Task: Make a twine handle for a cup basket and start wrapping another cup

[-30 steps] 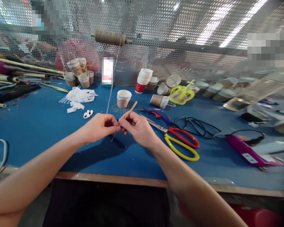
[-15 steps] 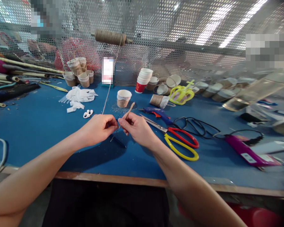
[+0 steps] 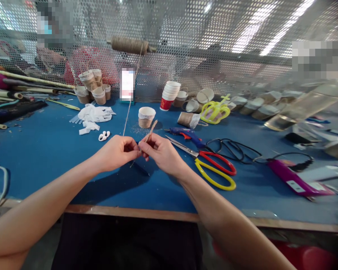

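Observation:
My left hand is closed in a pinch on jute twine, close against the right fingertips. A strand of twine runs from the spool on the mesh down to behind this hand. My right hand pinches a thicker twisted length of twine, whose end sticks up above the thumb. A thin tail hangs below the fingers. How the strands join between the fingertips is hidden. Just beyond my hands stands a paper cup wrapped in twine, with a white rim.
Scissors and a blue glue gun lie right of my hands. Behind them are stacked paper cups and a yellow crown-shaped piece. White strips and wrapped cups sit at left; a purple power strip lies at right.
Both hands stay nearly in place, with the fingertips slightly closer together. The twisted twine end has shifted slightly left and up. The view has moved a little.

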Motion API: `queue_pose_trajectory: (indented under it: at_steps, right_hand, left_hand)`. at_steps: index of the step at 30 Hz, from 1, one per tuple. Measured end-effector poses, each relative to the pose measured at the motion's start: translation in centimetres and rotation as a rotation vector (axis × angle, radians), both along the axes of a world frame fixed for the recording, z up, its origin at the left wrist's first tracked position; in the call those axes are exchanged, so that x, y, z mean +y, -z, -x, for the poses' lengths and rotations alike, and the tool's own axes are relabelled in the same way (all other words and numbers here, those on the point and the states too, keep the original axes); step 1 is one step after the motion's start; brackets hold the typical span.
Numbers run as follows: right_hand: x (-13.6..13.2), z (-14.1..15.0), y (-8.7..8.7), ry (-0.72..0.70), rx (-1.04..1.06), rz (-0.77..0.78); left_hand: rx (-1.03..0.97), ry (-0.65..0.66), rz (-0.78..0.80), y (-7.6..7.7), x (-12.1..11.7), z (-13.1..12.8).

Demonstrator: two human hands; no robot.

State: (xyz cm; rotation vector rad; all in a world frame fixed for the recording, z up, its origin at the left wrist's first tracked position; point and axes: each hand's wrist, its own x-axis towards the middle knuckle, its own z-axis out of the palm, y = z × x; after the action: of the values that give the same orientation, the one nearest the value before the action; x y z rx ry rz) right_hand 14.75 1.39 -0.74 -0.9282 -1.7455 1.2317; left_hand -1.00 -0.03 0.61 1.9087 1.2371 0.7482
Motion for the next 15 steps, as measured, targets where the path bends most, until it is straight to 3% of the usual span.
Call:
queue_pose_trajectory:
  at_steps: [6,11,15]
  right_hand:
    - [0.04,-0.25,0.14,0.050,-0.055,-0.004]
    - [0.10,-0.22,0.09,0.086,-0.118,-0.007]
    - [0.02,-0.20,-0.11,0.101,-0.171,-0.005]
  left_hand:
    - [0.079,0.089,-0.061,-0.34,0.31,0.51]
    - [0.212,0.057,-0.218,-0.48,0.16,0.60]
    - [0.205,0.042,-0.208,-0.53,-0.13,0.38]
